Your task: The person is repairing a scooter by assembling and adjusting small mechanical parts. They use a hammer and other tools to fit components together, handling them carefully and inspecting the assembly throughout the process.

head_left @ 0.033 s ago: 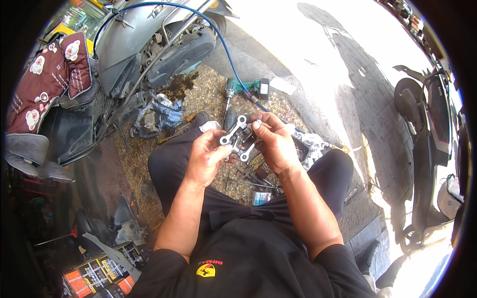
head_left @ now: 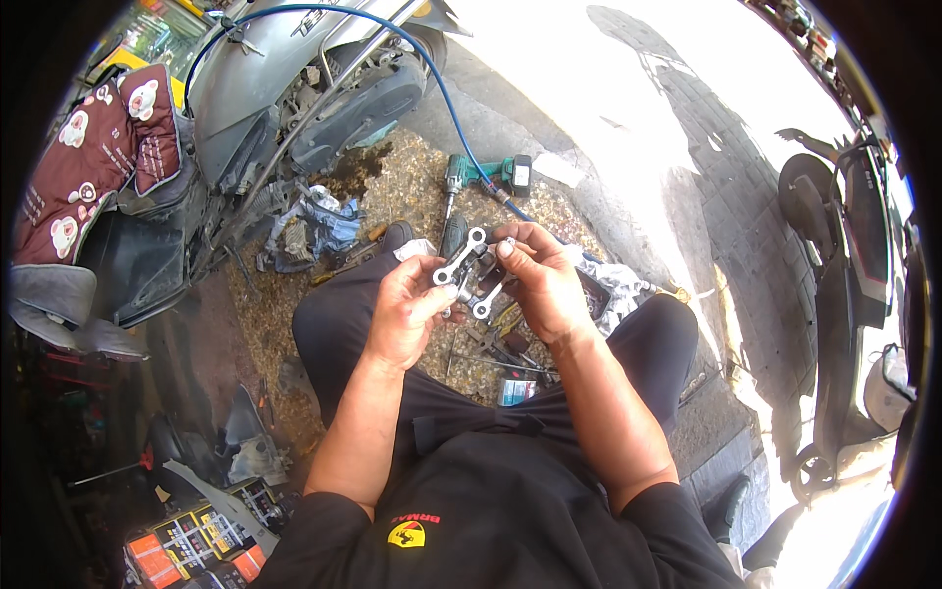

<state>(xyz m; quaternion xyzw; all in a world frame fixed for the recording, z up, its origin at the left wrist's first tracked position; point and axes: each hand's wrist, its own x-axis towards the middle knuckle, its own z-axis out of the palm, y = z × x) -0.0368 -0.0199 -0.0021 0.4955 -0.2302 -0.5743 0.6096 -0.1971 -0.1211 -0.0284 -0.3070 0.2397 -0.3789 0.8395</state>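
Observation:
My left hand (head_left: 404, 306) is closed on the left side of a silver rocker arm holder (head_left: 456, 263), an engine part with round bolt eyes at its corners. It is held above the ground between my knees. My right hand (head_left: 546, 285) is closed at the part's right side, thumb against curled fingers. A small pale spot shows at the right thumb tip; whether it is a nail or a small piece I cannot make out. Below the hands, several tools (head_left: 491, 344) lie on the ground, partly hidden.
A green cordless driver (head_left: 483, 179) lies ahead beside a blue hose (head_left: 453, 113). A grey scooter (head_left: 294, 88) stands at the far left. Rags and parts (head_left: 312, 228) lie near my left knee, and a dark tray (head_left: 595, 293) by the right. Boxes (head_left: 196, 540) are at the near left; another scooter (head_left: 854, 245) stands right.

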